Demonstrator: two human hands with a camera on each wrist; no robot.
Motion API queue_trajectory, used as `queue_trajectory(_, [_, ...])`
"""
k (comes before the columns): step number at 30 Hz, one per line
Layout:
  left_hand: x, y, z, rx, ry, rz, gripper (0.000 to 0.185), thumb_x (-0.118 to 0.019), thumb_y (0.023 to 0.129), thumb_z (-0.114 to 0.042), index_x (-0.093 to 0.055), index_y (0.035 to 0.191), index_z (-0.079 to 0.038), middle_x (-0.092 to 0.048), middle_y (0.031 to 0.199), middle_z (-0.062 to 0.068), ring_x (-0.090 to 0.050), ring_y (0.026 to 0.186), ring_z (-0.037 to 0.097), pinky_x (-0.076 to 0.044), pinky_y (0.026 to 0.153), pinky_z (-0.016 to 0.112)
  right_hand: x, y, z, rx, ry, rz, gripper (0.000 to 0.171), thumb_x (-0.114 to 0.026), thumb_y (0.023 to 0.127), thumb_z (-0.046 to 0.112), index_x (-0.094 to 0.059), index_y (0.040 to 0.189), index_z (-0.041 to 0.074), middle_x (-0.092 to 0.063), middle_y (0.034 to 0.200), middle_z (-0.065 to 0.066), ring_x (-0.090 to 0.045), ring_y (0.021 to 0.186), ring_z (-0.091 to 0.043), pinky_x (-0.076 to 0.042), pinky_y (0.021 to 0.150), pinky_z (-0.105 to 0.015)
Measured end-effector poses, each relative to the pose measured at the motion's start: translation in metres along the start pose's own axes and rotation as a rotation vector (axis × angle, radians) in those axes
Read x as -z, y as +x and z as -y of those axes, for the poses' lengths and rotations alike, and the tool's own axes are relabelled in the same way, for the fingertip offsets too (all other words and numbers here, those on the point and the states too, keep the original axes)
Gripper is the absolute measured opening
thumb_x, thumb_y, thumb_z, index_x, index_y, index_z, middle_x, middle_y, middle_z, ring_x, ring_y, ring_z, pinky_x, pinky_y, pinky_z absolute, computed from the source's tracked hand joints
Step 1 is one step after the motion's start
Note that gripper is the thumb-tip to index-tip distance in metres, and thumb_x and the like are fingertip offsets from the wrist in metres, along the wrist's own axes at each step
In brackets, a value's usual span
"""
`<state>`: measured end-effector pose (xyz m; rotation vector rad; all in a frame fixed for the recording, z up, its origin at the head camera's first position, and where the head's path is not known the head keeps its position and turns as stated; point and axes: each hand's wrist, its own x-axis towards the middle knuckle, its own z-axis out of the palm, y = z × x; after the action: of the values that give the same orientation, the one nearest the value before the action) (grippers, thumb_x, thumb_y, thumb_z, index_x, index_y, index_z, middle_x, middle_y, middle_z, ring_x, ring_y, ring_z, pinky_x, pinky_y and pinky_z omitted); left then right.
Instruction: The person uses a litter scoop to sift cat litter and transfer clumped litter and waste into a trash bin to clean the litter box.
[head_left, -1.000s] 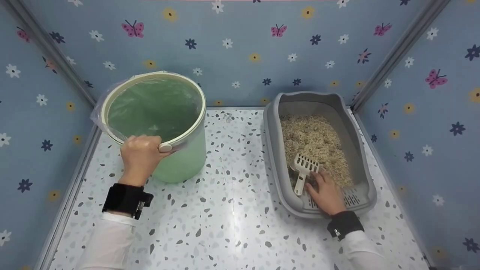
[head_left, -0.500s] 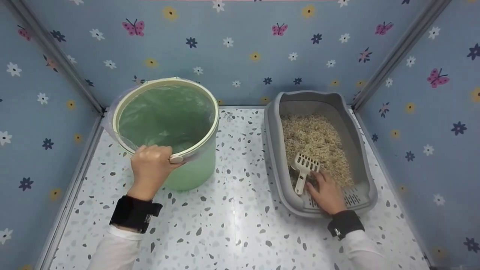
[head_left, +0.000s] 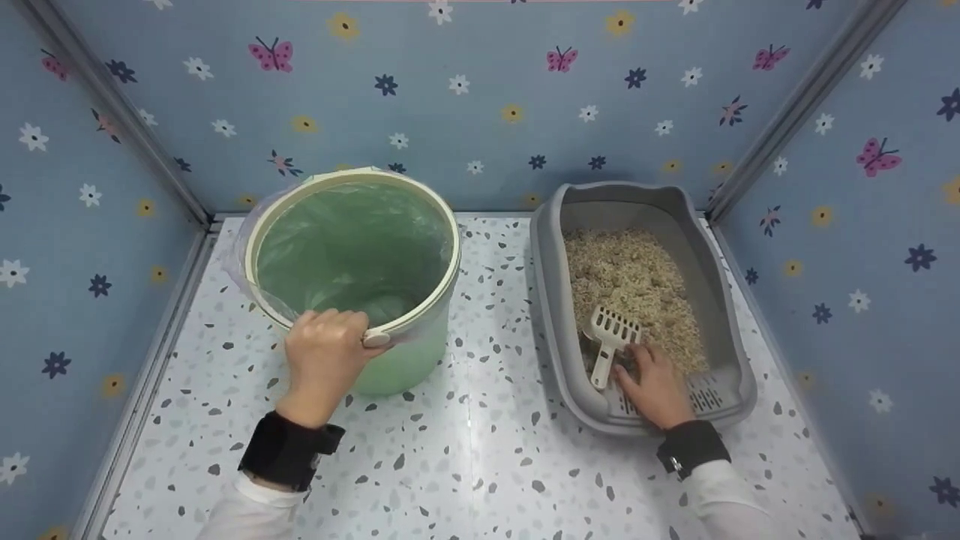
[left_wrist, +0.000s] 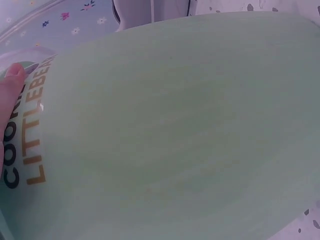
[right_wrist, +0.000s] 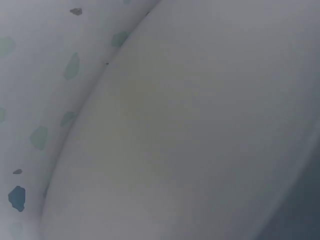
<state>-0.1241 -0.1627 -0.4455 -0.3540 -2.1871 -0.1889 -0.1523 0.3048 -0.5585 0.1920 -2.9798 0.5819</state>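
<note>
A pale green bin (head_left: 390, 360) with a cream rim and a clear liner bag stands on the speckled floor, left of centre. My left hand (head_left: 328, 356) grips its near rim, fingers curled over the edge. In the left wrist view the bin's wall (left_wrist: 175, 130) fills the frame, with my thumb (left_wrist: 11, 95) at its left. A grey litter box (head_left: 551, 300) holding beige litter (head_left: 630, 277) sits to the right. A white slotted scoop (head_left: 609, 341) lies in it. My right hand (head_left: 654, 382) rests flat inside the box's near end, fingertips against the scoop's handle.
Blue flowered walls (head_left: 480, 90) close in the back and both sides, with metal corner posts (head_left: 112, 112). The speckled floor (head_left: 480, 450) runs between bin and box. The right wrist view shows only the box's grey wall (right_wrist: 210, 130) close up.
My left hand has pulled the green bin to the right and nearer to me, closing the gap to the litter box. The right hand and the scoop have stayed put.
</note>
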Motion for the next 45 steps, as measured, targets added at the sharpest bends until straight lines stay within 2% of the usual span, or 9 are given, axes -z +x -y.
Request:
queue_trajectory(7, [0.007,-0.003,-0.015,-0.003,-0.022,0.02,0.058,-0.076,0.052,-0.054,-0.037,0.052,-0.011,-0.033,0.044,0.001,-0.034,0.04,0.02,-0.027,0.044,0.033,0.001,-0.001,0.001,-0.022,0.006,0.012,0.046,-0.059,0.089,0.038,-0.057,0.12,0.003,-0.054,0.117,-0.022,-0.053,0.106,-0.04,-0.042,0.089,-0.058])
queue_trajectory(10, [0.009,-0.005,-0.02,-0.01,-0.028,0.015,0.059,-0.074,0.057,-0.057,-0.036,0.052,-0.012,-0.033,0.043,0.0,-0.033,0.039,0.019,-0.026,0.044,0.033,0.0,-0.001,0.001,-0.016,0.001,0.013,0.046,-0.058,0.089,0.038,-0.057,0.119,0.003,-0.055,0.116,-0.022,-0.053,0.106,-0.04,-0.042,0.088,-0.058])
queue_trajectory(18, [0.014,-0.008,-0.03,-0.015,-0.01,0.012,0.064,-0.05,0.079,-0.068,-0.036,0.051,-0.012,-0.034,0.042,-0.001,-0.029,0.039,0.016,-0.026,0.043,0.031,0.005,0.001,0.007,-0.035,-0.008,0.046,0.045,-0.059,0.089,0.037,-0.058,0.116,0.002,-0.056,0.113,-0.022,-0.054,0.104,-0.039,-0.044,0.086,-0.056])
queue_trajectory(21, [0.015,-0.009,-0.035,-0.013,-0.015,0.026,0.061,-0.057,0.076,-0.064,-0.036,0.051,-0.012,-0.036,0.043,-0.001,-0.032,0.04,0.017,-0.027,0.044,0.031,0.009,0.004,0.013,-0.043,-0.013,0.064,0.042,-0.059,0.089,0.036,-0.057,0.114,0.002,-0.058,0.109,-0.021,-0.055,0.101,-0.038,-0.046,0.083,-0.055])
queue_trajectory(26, [0.016,-0.011,-0.039,0.004,-0.034,0.038,0.055,-0.071,0.062,-0.055,-0.037,0.052,-0.012,-0.038,0.044,-0.001,-0.035,0.041,0.017,-0.026,0.044,0.031,0.019,0.014,0.027,-0.064,0.002,0.085,0.035,-0.056,0.091,0.034,-0.057,0.107,0.002,-0.061,0.098,-0.019,-0.059,0.086,-0.034,-0.05,0.071,-0.048])
queue_trajectory(31, [0.016,-0.011,-0.039,0.007,-0.026,0.035,0.055,-0.068,0.067,-0.056,-0.038,0.052,-0.012,-0.039,0.044,0.0,-0.034,0.04,0.017,-0.027,0.044,0.031,0.027,0.029,0.043,-0.079,0.001,0.142,0.032,-0.055,0.092,0.032,-0.056,0.102,0.001,-0.061,0.082,-0.015,-0.056,0.064,-0.025,-0.044,0.053,-0.036])
queue_trajectory(35, [0.018,-0.011,-0.04,0.0,-0.029,0.04,0.055,-0.072,0.067,-0.054,-0.04,0.053,-0.012,-0.043,0.045,0.0,-0.037,0.042,0.017,-0.028,0.045,0.031,0.026,0.038,0.056,-0.089,-0.027,0.165,0.032,-0.055,0.091,0.032,-0.057,0.099,0.0,-0.06,0.072,-0.015,-0.051,0.055,-0.023,-0.038,0.048,-0.033])
queue_trajectory(40, [0.019,-0.01,-0.041,0.003,-0.055,0.064,0.054,-0.079,0.063,-0.05,-0.043,0.055,-0.011,-0.046,0.048,0.0,-0.039,0.043,0.018,-0.029,0.046,0.031,0.02,0.045,0.067,-0.147,-0.07,0.223,0.043,-0.055,0.09,0.033,-0.054,0.11,-0.006,-0.063,0.075,-0.019,-0.056,0.052,-0.025,-0.043,0.046,-0.036])
queue_trajectory(45, [0.02,-0.011,-0.041,0.021,-0.057,0.102,0.053,-0.073,0.068,-0.053,-0.044,0.056,-0.011,-0.047,0.049,0.001,-0.041,0.044,0.019,-0.031,0.047,0.031,0.016,0.05,0.075,-0.178,-0.103,0.323,0.065,-0.055,0.09,0.034,-0.04,0.129,-0.016,-0.062,0.091,-0.031,-0.063,0.072,-0.038,-0.051,0.065,-0.049])
